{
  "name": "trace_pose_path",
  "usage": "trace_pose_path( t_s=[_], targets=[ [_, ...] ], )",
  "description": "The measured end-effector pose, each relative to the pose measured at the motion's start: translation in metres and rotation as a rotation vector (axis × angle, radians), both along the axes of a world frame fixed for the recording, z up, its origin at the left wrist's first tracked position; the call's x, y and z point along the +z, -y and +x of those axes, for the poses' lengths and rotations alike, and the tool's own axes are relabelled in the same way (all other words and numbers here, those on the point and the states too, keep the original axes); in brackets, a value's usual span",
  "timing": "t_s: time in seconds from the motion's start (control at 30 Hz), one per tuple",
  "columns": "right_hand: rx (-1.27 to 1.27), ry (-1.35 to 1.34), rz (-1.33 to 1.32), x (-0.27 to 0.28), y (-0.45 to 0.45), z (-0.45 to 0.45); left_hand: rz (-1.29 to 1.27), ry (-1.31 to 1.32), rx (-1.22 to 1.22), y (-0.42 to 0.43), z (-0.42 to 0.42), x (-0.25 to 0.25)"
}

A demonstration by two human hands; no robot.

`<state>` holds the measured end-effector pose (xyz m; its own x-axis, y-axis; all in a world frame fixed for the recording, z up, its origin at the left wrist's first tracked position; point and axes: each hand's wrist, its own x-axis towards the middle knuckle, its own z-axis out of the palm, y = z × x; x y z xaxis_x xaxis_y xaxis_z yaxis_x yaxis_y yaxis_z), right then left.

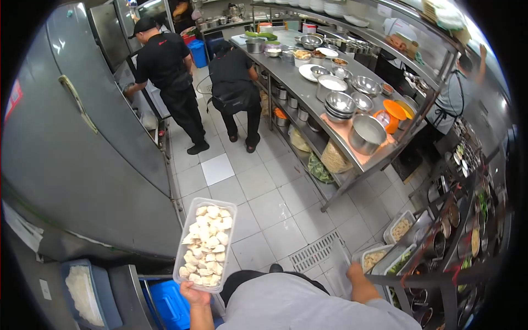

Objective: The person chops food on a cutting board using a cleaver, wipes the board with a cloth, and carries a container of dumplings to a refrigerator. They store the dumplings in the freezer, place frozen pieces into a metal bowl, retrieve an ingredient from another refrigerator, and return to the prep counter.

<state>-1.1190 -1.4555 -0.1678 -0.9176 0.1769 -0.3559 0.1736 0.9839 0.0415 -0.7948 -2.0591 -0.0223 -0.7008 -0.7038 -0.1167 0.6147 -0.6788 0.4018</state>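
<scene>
A clear plastic container full of pale, whitish chunks hangs above the floor at lower centre-left. My left hand grips its near end, fingers closed on the rim and underside. On the other side of my body, my right hand is lowered, closed on the edge of a translucent plastic piece. That piece looks flat and upright, like a lid, but its exact shape is unclear.
Tall steel refrigerators line the left. Two people in black are ahead, one bending. A steel table with bowls and pots runs along the right. Food containers stand at lower right, near a floor drain. Another person works far right.
</scene>
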Motion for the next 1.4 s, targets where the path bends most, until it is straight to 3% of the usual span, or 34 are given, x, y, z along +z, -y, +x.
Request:
trace_pose_path(
  t_s=[0.07,0.1,0.13,0.23,0.3,0.33,0.4,0.43,0.5,0.53,0.57,0.73,0.8,0.9,1.03,1.1,1.23,1.4],
  targets=[
    [0.127,-0.248,-0.102,0.033,0.092,-0.080,-0.011,-0.003,0.025,0.031,-0.021,-0.015],
    [0.126,-0.343,-0.188,0.050,0.156,-0.082,0.081,-0.002,0.078,0.069,-0.006,-0.050],
    [0.131,-0.403,-0.314,0.073,0.200,-0.118,0.136,0.033,0.145,0.079,-0.023,-0.047],
    [0.162,-0.498,-0.392,0.104,0.301,-0.211,0.138,0.011,0.148,0.129,-0.073,-0.061],
    [0.061,-0.505,-0.710,0.131,0.370,-0.243,0.166,-0.008,0.149,0.170,-0.107,-0.066],
    [0.058,-0.539,-0.688,0.131,0.410,-0.230,0.185,-0.035,0.127,0.210,-0.106,-0.096],
    [-0.039,-0.521,-1.117,0.155,0.446,-0.257,0.166,0.016,0.138,0.246,-0.143,-0.079],
    [-0.061,-0.524,-1.118,0.170,0.469,-0.269,0.153,0.019,0.122,0.269,-0.163,-0.066],
    [-0.288,-0.433,-1.479,0.220,0.511,-0.288,0.136,0.026,0.067,0.316,-0.199,-0.032],
    [-0.304,-0.439,-1.472,0.230,0.521,-0.305,0.133,0.029,0.029,0.333,-0.217,-0.020],
    [-0.270,-0.483,-1.571,0.225,0.536,-0.300,0.131,0.017,0.011,0.362,-0.222,-0.046],
    [-0.129,-0.523,-1.851,0.298,0.608,-0.352,0.097,0.031,0.011,0.433,-0.312,0.016],
    [-0.075,-0.514,-1.843,0.310,0.628,-0.368,0.130,-0.001,0.034,0.450,-0.338,0.004],
    [0.061,-0.477,-1.944,0.353,0.681,-0.405,0.097,-0.095,0.020,0.473,-0.375,0.033],
    [0.339,-0.259,-1.928,0.417,0.790,-0.454,0.198,-0.063,0.188,0.501,-0.419,0.065],
    [0.567,-0.300,-1.609,0.434,0.835,-0.475,0.158,-0.074,0.301,0.510,-0.423,0.075],
    [0.864,-0.145,-1.335,0.455,0.942,-0.503,0.156,0.003,0.494,0.584,-0.421,0.109],
    [1.020,-0.127,-1.191,0.437,1.041,-0.507,-0.048,0.047,0.595,0.687,-0.405,0.167]
  ],
)
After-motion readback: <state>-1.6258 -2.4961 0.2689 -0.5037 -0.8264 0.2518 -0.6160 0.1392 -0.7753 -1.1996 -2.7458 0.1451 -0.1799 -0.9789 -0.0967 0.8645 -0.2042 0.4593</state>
